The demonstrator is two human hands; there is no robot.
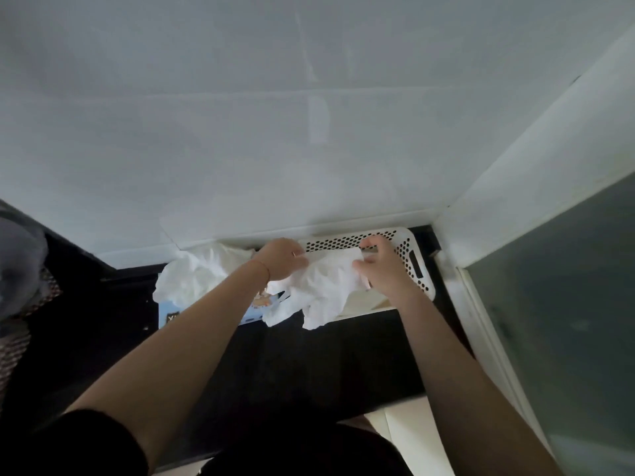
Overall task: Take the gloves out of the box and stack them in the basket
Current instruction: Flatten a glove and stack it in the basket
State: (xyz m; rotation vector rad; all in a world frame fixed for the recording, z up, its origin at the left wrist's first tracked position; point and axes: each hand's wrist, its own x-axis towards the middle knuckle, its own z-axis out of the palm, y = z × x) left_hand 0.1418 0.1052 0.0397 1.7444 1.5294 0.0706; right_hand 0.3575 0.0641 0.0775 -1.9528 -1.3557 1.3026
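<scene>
Left of the white perforated basket (417, 266) sits the light blue glove box (202, 312), crumpled white gloves (192, 276) spilling out of it. The left hand (280, 259) and right hand (385, 266) each pinch an end of one white glove (326, 286), stretched over the basket's near-left edge, probably flattening it for stacking.

box (206, 312) left | basket (417, 266) right, touching perhaps | wall (240, 132) behind

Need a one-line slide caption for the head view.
Both hands, left hand and right hand, hold a thin white plastic glove over the white perforated plastic basket, beside the light-blue cardboard glove box.
</scene>
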